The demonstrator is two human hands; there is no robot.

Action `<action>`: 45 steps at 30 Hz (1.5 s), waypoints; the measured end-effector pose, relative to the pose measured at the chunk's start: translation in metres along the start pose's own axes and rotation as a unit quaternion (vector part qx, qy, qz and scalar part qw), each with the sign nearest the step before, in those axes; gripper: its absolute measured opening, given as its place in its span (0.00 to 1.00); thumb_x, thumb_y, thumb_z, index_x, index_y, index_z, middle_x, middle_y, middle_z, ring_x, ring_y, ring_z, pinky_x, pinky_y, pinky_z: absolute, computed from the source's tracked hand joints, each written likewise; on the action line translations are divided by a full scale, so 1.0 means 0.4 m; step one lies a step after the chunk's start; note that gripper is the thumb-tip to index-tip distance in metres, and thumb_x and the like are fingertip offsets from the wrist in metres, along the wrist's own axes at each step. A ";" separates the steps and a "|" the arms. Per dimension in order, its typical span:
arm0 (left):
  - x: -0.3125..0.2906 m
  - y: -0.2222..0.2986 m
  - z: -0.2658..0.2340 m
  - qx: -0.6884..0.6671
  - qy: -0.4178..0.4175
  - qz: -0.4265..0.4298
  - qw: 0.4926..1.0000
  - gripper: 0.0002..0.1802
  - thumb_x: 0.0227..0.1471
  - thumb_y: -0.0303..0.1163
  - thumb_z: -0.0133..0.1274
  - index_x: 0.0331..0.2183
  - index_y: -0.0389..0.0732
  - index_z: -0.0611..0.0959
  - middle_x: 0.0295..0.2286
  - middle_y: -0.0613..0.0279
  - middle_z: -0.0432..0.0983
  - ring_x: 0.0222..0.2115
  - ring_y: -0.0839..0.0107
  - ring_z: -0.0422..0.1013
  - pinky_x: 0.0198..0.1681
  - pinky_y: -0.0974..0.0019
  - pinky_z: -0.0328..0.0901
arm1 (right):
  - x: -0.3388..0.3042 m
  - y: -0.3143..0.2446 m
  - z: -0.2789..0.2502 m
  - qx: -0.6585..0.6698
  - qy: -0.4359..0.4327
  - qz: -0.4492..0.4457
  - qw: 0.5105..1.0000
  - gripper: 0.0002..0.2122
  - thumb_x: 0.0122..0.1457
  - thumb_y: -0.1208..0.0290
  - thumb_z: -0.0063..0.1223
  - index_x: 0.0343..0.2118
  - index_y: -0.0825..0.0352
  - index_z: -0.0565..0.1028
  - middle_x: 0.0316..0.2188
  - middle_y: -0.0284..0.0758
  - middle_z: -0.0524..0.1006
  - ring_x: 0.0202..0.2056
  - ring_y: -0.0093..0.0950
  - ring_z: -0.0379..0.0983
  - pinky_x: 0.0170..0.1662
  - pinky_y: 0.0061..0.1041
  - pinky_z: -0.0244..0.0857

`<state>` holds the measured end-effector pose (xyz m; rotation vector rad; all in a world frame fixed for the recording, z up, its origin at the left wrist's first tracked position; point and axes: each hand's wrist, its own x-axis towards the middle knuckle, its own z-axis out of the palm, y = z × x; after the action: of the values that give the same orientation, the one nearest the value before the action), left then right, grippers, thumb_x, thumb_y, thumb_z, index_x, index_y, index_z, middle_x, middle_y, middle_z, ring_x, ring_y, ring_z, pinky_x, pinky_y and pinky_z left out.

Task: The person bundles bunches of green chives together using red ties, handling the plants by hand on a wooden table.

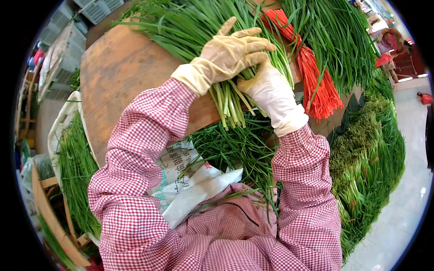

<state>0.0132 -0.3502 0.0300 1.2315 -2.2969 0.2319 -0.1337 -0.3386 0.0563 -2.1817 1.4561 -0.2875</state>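
Hands (228, 55) (270, 93) partly hide green stalks (228, 103), perhaps clasping them.

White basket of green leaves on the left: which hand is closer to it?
Left. The left hand is right of the white basket, across the wooden table; the right hand is farther right.

Illumination is bright and diffuse. The tabletop (131, 67) is evenly lit; shade lies below its near edge. Pale reflections spot the floor (407, 194) at right. Detail is crisp on the left hand (226, 54) and right hand (270, 92), softer outward. Fisheye curvature bends the left-side crates (68, 67); a black surround crops the corners.
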 end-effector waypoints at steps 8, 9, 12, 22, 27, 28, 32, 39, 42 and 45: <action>-0.023 0.013 0.012 -0.109 0.001 0.011 0.994 0.19 0.57 0.45 0.33 0.39 0.51 0.77 0.40 0.73 0.73 0.49 0.71 0.62 0.59 0.58 0.39 | -0.112 0.023 -0.115 -0.173 -0.048 -0.061 0.982 0.33 0.46 0.46 0.52 0.43 0.74 0.66 0.27 0.43 0.74 0.28 0.32 0.73 0.33 0.28 0.68; -0.022 0.016 0.013 -0.111 -0.006 0.012 0.994 0.19 0.57 0.45 0.32 0.39 0.51 0.77 0.40 0.72 0.73 0.49 0.71 0.62 0.59 0.58 0.40 | -0.119 0.056 -0.139 -0.134 -0.014 -0.069 0.989 0.29 0.47 0.48 0.53 0.40 0.72 0.70 0.27 0.42 0.74 0.27 0.32 0.73 0.32 0.27 0.68; -0.023 0.016 0.009 -0.088 -0.011 0.013 0.996 0.18 0.57 0.43 0.33 0.39 0.50 0.77 0.41 0.71 0.72 0.49 0.70 0.62 0.59 0.57 0.41 | -0.085 0.123 -0.178 0.037 0.133 -0.033 0.990 0.24 0.53 0.49 0.46 0.42 0.67 0.70 0.29 0.39 0.75 0.30 0.31 0.72 0.34 0.29 0.66; -0.019 0.028 0.019 -0.105 0.007 -0.017 0.994 0.23 0.56 0.44 0.32 0.52 0.50 0.64 0.39 0.70 0.72 0.49 0.73 0.62 0.58 0.58 0.40 | -0.041 0.144 0.047 0.013 0.183 -0.093 0.979 0.40 0.48 0.38 0.41 0.44 0.80 0.65 0.41 0.56 0.67 0.43 0.48 0.64 0.46 0.37 0.58; -0.032 0.019 0.010 -0.043 0.067 -0.018 0.997 0.22 0.55 0.41 0.37 0.51 0.47 0.64 0.46 0.65 0.66 0.52 0.72 0.58 0.59 0.60 0.36 | -0.032 0.138 0.051 -0.075 0.157 -0.104 0.979 0.42 0.46 0.37 0.42 0.48 0.78 0.62 0.44 0.56 0.66 0.45 0.48 0.64 0.46 0.38 0.59; -0.036 0.008 0.007 -0.023 0.109 -0.031 0.993 0.24 0.54 0.39 0.40 0.52 0.45 0.64 0.50 0.65 0.63 0.53 0.73 0.55 0.60 0.60 0.34 | -0.025 0.139 0.053 -0.086 0.160 -0.113 0.977 0.42 0.46 0.36 0.41 0.48 0.78 0.62 0.44 0.55 0.66 0.44 0.48 0.64 0.46 0.38 0.59; -0.106 0.124 -0.093 -0.264 0.339 -0.239 0.871 0.31 0.53 0.47 0.39 0.54 0.41 0.58 0.54 0.55 0.53 0.56 0.62 0.47 0.59 0.58 0.40 | -0.020 0.176 0.042 -0.098 0.167 -0.099 0.976 0.43 0.46 0.35 0.40 0.48 0.78 0.62 0.44 0.54 0.66 0.44 0.48 0.64 0.46 0.38 0.59; -0.205 0.252 0.018 -0.321 0.316 -0.337 0.827 0.34 0.54 0.40 0.42 0.58 0.43 0.48 0.58 0.53 0.37 0.59 0.62 0.36 0.60 0.64 0.34 | -0.022 0.147 0.001 -0.049 0.154 -0.085 0.983 0.44 0.43 0.33 0.42 0.51 0.74 0.60 0.43 0.55 0.68 0.42 0.47 0.66 0.45 0.37 0.60; -0.151 0.259 0.082 -0.294 0.342 -0.391 0.802 0.33 0.55 0.36 0.41 0.58 0.45 0.47 0.58 0.52 0.34 0.59 0.62 0.34 0.60 0.64 0.33 | -0.009 0.141 -0.005 -0.011 0.079 -0.072 0.994 0.44 0.43 0.34 0.42 0.54 0.71 0.56 0.44 0.59 0.66 0.44 0.47 0.66 0.46 0.35 0.60; -0.104 0.276 0.129 -0.264 0.375 -0.417 0.785 0.32 0.55 0.36 0.40 0.58 0.45 0.48 0.58 0.53 0.35 0.59 0.61 0.34 0.60 0.63 0.33 | -0.002 0.150 0.018 -0.030 0.060 -0.071 0.995 0.39 0.51 0.41 0.39 0.55 0.74 0.53 0.48 0.54 0.63 0.48 0.46 0.62 0.50 0.33 0.56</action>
<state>-0.0767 -0.2764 -0.0252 1.3700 -0.9026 -0.2122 -0.1790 -0.3541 0.0198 -2.3577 1.3900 -0.4362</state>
